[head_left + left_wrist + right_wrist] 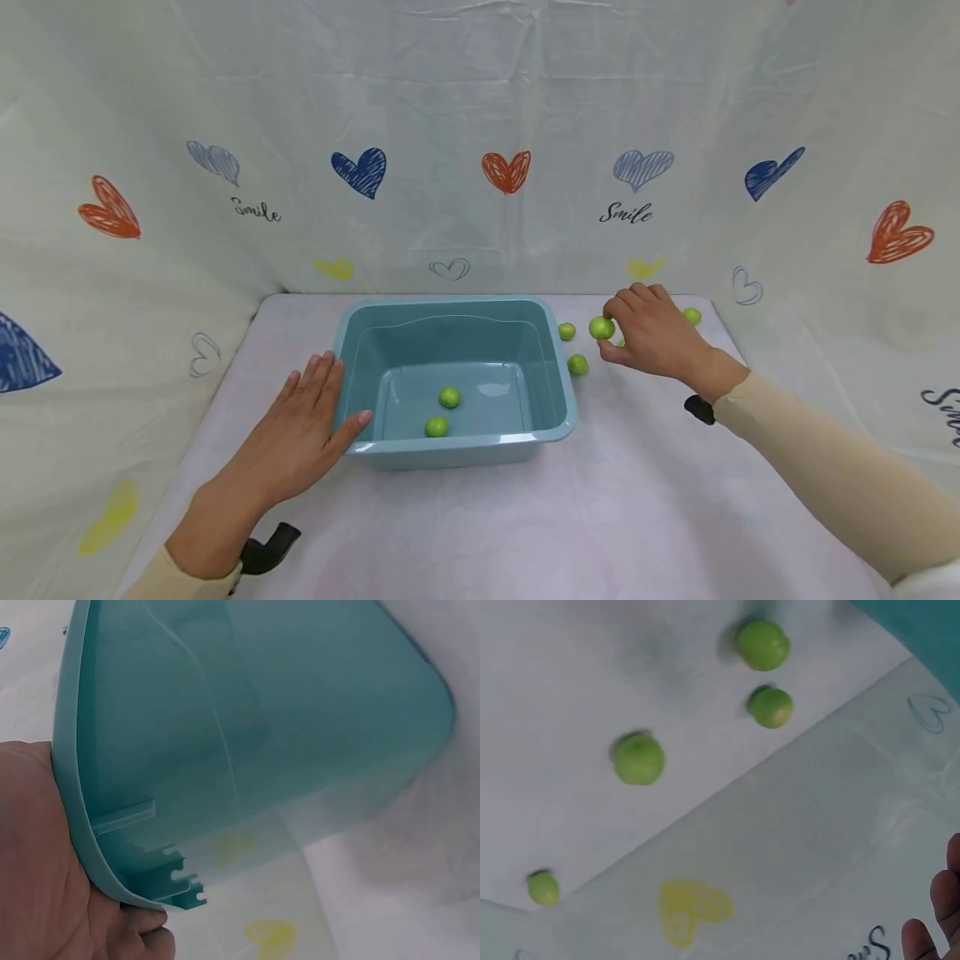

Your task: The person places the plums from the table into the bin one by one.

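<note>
My right hand (654,332) pinches a small round green fruit (602,327), lime-like, between thumb and fingers above the table, right of a blue-green plastic basin (457,452). In the right wrist view only some fingertips (945,900) show at the lower right, and the held fruit is out of sight. Flat along the basin's left rim rests my left hand (294,433), fingers straight, thumb over the front left corner. The left wrist view has this hand (45,862) against the rim (66,750). Two green fruits, one (449,397) behind the other (437,427), lie on the basin floor.
Several more green fruits lie on the table right of the basin: two near its wall (567,331) (577,364), one (639,758) mostly hidden by my right hand in the head view, and one (692,316) near the far right corner. A heart-printed white sheet (450,108) hangs behind.
</note>
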Demonstrator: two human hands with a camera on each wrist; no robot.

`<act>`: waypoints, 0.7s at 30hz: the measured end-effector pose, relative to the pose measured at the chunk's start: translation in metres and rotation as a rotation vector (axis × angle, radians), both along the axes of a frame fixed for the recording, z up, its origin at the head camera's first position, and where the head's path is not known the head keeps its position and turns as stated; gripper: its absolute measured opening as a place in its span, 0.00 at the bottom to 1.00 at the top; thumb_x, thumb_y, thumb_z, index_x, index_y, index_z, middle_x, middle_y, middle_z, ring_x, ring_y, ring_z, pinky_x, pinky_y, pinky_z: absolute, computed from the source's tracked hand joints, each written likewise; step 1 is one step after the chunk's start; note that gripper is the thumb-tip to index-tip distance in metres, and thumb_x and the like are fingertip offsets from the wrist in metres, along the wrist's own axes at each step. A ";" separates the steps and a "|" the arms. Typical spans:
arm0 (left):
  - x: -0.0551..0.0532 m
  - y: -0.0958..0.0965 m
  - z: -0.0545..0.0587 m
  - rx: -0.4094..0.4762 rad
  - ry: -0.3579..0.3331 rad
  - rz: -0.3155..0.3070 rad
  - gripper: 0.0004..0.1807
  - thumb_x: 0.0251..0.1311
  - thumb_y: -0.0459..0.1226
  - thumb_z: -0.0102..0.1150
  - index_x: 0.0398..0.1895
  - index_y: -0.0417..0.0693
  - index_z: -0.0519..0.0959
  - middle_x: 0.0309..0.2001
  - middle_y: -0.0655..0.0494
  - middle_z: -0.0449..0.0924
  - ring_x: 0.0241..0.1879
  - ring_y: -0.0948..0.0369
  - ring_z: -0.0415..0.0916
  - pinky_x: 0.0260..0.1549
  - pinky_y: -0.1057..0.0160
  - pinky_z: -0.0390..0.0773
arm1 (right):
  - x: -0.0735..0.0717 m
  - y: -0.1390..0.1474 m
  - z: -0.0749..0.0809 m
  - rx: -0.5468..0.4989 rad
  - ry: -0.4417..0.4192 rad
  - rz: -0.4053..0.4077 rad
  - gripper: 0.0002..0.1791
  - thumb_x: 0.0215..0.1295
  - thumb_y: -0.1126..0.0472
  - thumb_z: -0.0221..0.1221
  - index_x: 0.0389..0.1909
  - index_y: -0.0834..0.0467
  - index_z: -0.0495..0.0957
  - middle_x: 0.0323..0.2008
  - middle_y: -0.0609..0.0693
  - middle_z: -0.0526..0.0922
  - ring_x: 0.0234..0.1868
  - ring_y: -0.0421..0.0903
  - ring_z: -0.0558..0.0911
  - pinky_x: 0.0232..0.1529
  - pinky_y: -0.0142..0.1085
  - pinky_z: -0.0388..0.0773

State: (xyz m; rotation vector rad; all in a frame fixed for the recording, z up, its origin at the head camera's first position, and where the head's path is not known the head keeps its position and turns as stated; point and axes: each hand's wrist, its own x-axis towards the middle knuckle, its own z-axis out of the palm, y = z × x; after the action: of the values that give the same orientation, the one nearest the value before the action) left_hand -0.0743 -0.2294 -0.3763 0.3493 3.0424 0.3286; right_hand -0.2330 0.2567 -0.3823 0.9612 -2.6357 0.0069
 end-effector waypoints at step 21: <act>0.000 0.000 -0.001 0.025 -0.004 -0.003 0.51 0.79 0.62 0.44 0.82 0.26 0.48 0.83 0.29 0.44 0.83 0.34 0.42 0.78 0.30 0.49 | 0.022 -0.124 0.017 -0.054 -0.046 0.369 0.16 0.63 0.48 0.65 0.40 0.56 0.80 0.36 0.47 0.80 0.40 0.48 0.73 0.45 0.44 0.69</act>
State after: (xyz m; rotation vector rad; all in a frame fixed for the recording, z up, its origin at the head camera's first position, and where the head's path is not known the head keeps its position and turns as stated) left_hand -0.0743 -0.2298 -0.3777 0.3547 3.0362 0.3669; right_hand -0.2109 0.1326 -0.3650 1.4272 -2.4448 0.1885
